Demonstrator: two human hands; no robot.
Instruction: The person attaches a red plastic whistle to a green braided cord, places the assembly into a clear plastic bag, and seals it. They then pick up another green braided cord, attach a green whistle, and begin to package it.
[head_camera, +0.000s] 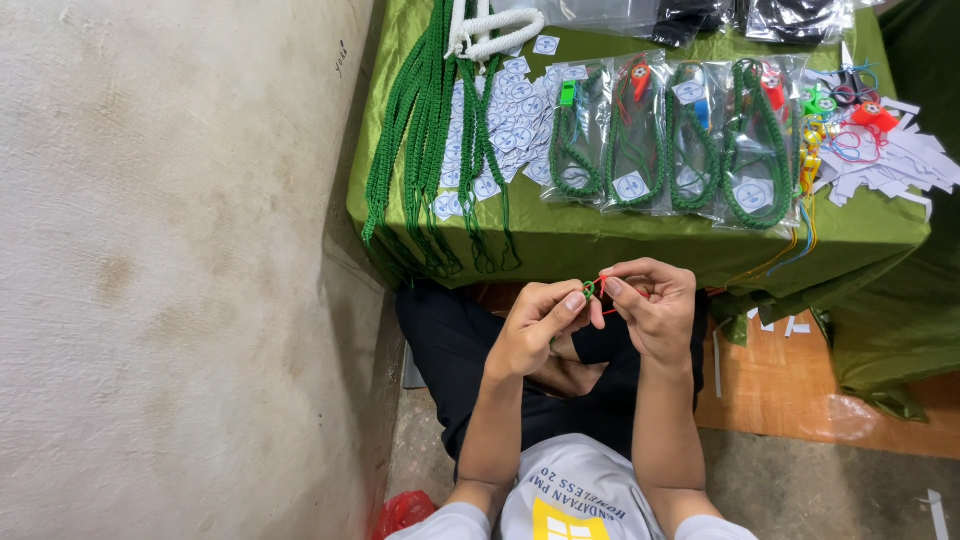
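Left hand (535, 325) pinches a small green ring (589, 290) at its fingertips; right hand (652, 305) fingers pinch the red cord (603, 283) just beside it; best keep both pinches close, cord taut.

Beyond the two hands, left hand (535, 325) and right hand (650, 305), four clear bags (665, 135) lie in a row, each holding one green cord. One small green ring (589, 290) and one red thread (603, 283) sit between the fingertips. One white rope (495, 30) lies far beyond the left hand.
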